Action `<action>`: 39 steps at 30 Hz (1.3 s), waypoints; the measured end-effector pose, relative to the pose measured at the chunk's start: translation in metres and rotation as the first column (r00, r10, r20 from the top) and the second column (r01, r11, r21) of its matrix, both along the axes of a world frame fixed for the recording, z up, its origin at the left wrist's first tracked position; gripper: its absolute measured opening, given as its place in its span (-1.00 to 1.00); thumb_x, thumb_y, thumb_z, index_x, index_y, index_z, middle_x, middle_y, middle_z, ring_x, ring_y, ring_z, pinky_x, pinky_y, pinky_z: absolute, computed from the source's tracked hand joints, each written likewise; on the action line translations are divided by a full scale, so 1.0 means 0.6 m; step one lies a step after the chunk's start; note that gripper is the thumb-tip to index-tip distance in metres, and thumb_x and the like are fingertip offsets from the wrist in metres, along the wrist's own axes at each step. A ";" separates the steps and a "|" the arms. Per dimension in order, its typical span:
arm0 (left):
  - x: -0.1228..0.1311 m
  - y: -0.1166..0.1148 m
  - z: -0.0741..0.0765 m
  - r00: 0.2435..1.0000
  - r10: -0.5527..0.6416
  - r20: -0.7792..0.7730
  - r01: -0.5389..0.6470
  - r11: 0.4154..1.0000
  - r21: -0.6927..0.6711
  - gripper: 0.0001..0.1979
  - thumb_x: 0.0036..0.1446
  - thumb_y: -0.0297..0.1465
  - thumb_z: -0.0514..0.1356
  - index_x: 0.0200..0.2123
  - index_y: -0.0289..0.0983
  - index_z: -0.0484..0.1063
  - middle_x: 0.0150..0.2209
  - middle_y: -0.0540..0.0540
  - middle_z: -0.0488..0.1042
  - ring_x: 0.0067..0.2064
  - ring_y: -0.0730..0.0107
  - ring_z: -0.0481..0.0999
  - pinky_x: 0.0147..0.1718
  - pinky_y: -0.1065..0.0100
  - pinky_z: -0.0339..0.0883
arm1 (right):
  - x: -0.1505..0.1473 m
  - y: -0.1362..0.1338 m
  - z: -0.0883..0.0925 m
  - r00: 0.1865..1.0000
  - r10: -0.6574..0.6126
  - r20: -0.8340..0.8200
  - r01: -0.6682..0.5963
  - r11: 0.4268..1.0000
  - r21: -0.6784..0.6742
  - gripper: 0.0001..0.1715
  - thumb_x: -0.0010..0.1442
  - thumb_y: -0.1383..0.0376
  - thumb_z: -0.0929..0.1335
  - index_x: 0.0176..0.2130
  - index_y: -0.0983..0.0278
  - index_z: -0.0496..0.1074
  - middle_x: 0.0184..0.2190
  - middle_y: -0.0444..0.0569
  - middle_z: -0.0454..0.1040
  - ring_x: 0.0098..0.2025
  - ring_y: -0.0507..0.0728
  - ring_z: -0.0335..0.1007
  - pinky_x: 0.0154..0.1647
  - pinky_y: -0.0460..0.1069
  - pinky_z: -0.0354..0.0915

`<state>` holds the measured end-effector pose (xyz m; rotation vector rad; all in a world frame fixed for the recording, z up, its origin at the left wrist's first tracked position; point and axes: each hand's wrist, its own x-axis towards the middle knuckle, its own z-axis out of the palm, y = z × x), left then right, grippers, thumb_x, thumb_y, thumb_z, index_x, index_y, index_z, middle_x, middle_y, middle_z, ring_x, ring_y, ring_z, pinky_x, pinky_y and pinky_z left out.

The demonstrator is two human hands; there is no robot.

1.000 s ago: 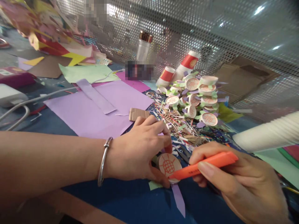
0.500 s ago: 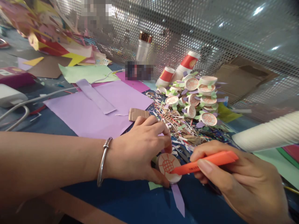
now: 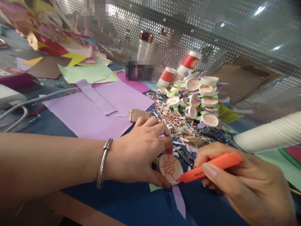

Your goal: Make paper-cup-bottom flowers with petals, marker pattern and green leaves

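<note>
Between the thumb and fingers of my left hand (image 3: 143, 153) is a small paper cup base (image 3: 169, 169), its round white face up and marked with orange grid lines and spokes. A pointed purple paper strip (image 3: 179, 201) sticks out from it toward me, and green paper tabs (image 3: 155, 187) show at its side. My right hand (image 3: 246, 182) grips an orange marker (image 3: 211, 167), whose tip touches the lower right edge of the round face. Partly hidden behind that hand, dark scissors (image 3: 185, 156) lie on the blue table.
Several similar decorated cup bases (image 3: 194, 100) are piled beyond my hands, beside paper scraps (image 3: 175, 125). Purple paper (image 3: 117, 97) and a folded brown cardboard piece (image 3: 139, 115) lie left. A stack of white cups (image 3: 270, 133) lies at right. Behind stands a perforated metal panel (image 3: 178, 28).
The marker tip has moved from the lower middle of the round face out to its lower right edge, leaving an orange line. My left hand stays in place.
</note>
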<state>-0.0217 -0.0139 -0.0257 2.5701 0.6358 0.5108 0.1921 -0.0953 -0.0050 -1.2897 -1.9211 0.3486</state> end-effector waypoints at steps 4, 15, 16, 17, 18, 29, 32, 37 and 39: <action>0.000 -0.001 0.000 1.000 0.005 -0.004 -0.005 1.000 -0.004 -0.53 -0.07 -0.07 0.46 -0.17 -0.24 0.56 0.00 -0.19 0.46 0.01 0.00 0.29 -0.03 0.04 0.13 | 0.002 -0.001 -0.001 1.000 -0.001 -0.028 0.000 1.000 -0.031 -0.76 0.25 0.34 0.35 -0.46 0.17 0.46 -0.55 -0.20 0.45 -0.65 -0.04 0.25 -0.69 -0.13 0.13; 0.001 -0.001 -0.004 1.000 0.004 0.026 -0.004 1.000 0.012 -0.52 -0.05 -0.02 0.43 -0.19 -0.25 0.56 0.02 -0.20 0.46 0.01 0.00 0.30 -0.02 0.01 0.13 | 0.003 0.003 -0.003 0.997 -0.027 0.075 0.019 0.995 0.101 -0.83 0.26 0.38 0.35 -0.35 0.12 0.46 -0.46 -0.29 0.49 -0.62 -0.09 0.30 -0.40 -0.15 0.35; 0.001 -0.001 -0.004 1.000 0.003 0.025 -0.003 1.000 0.012 -0.52 -0.05 -0.03 0.43 -0.18 -0.25 0.55 0.02 -0.19 0.46 0.01 0.00 0.30 -0.02 0.01 0.13 | 0.003 0.003 -0.003 0.996 -0.021 0.088 0.011 0.994 0.106 -0.82 0.27 0.39 0.34 -0.33 0.12 0.46 -0.46 -0.30 0.48 -0.62 -0.09 0.29 -0.39 -0.15 0.36; 0.001 -0.001 -0.004 1.000 0.002 0.023 -0.002 1.000 0.012 -0.52 -0.05 -0.03 0.44 -0.18 -0.25 0.55 0.01 -0.19 0.46 0.01 0.00 0.30 -0.02 0.01 0.13 | 0.003 0.003 -0.003 0.995 -0.017 0.097 0.006 0.994 0.111 -0.81 0.27 0.40 0.33 -0.32 0.11 0.46 -0.47 -0.31 0.48 -0.63 -0.09 0.28 -0.38 -0.15 0.35; 0.001 -0.001 -0.003 1.000 0.000 0.022 -0.001 1.000 0.010 -0.52 -0.05 -0.04 0.44 -0.18 -0.25 0.55 0.01 -0.19 0.46 0.01 0.00 0.30 -0.02 0.02 0.13 | 0.003 0.003 -0.002 0.994 -0.014 0.108 0.001 0.993 0.115 -0.80 0.27 0.41 0.33 -0.32 0.11 0.46 -0.47 -0.31 0.48 -0.62 -0.10 0.29 -0.38 -0.16 0.35; 0.001 -0.002 -0.002 1.000 0.003 0.010 -0.003 1.000 -0.008 -0.53 -0.09 -0.12 0.46 -0.16 -0.26 0.55 -0.02 -0.18 0.44 0.02 0.01 0.29 -0.01 0.04 0.12 | 0.002 0.003 -0.002 0.986 -0.028 0.164 0.003 0.989 0.146 -0.82 0.27 0.37 0.33 -0.35 0.11 0.45 -0.50 -0.33 0.48 -0.62 -0.06 0.31 -0.41 -0.13 0.32; 0.001 -0.001 -0.003 1.000 0.001 0.014 -0.001 1.000 -0.002 -0.53 -0.07 -0.11 0.45 -0.16 -0.26 0.55 -0.03 -0.18 0.44 0.01 0.01 0.30 -0.02 0.05 0.12 | 0.003 0.004 0.000 0.984 -0.025 0.175 -0.001 0.990 0.144 -0.82 0.27 0.36 0.32 -0.35 0.11 0.44 -0.50 -0.34 0.48 -0.64 -0.07 0.28 -0.40 -0.13 0.32; 0.001 -0.001 -0.004 1.000 -0.003 0.016 0.003 1.000 0.005 -0.54 -0.07 -0.11 0.45 -0.15 -0.25 0.56 -0.01 -0.17 0.44 0.03 0.00 0.29 -0.01 0.03 0.10 | 0.007 0.006 0.005 0.975 -0.005 0.221 -0.034 0.985 0.170 -0.83 0.26 0.35 0.32 -0.38 0.14 0.40 -0.52 -0.30 0.45 -0.62 -0.06 0.27 -0.48 -0.13 0.26; 0.001 -0.002 -0.004 1.000 0.000 0.013 0.000 1.000 0.000 -0.53 -0.07 -0.10 0.46 -0.15 -0.25 0.56 -0.01 -0.17 0.44 0.03 0.00 0.29 -0.02 0.04 0.10 | 0.006 0.006 0.006 0.975 0.001 0.223 -0.041 0.984 0.172 -0.83 0.26 0.35 0.32 -0.38 0.14 0.39 -0.52 -0.30 0.44 -0.62 -0.06 0.27 -0.48 -0.14 0.27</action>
